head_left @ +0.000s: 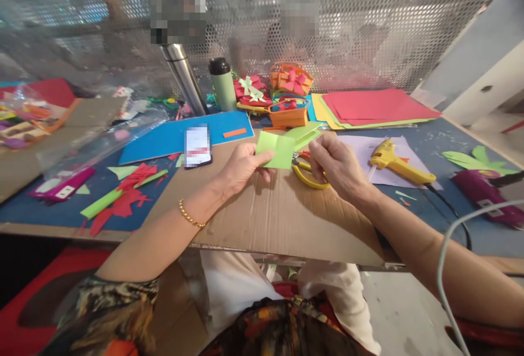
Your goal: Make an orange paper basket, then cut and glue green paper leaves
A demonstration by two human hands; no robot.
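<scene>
A folded square of light green paper [278, 150] is pinched between the thumb and fingers of my left hand [248, 160], above the cardboard sheet [262, 219]. My right hand [338, 162] is closed, its fingers curled in over the scissors. Whatever its fingers hold, if anything, is hidden. The scissors [310, 178] have yellow handles and lie on the cardboard, partly covered by that hand. Just behind them rests another folded green paper piece [303, 135].
A yellow glue gun [399, 164] lies on lilac paper [347, 146] at right, beside a purple tool [489, 195] with a cable. Behind stand a steel flask [186, 75], a green bottle [223, 85] and orange paper baskets [289, 113]. A phone [197, 146] and red scraps [131, 189] lie left.
</scene>
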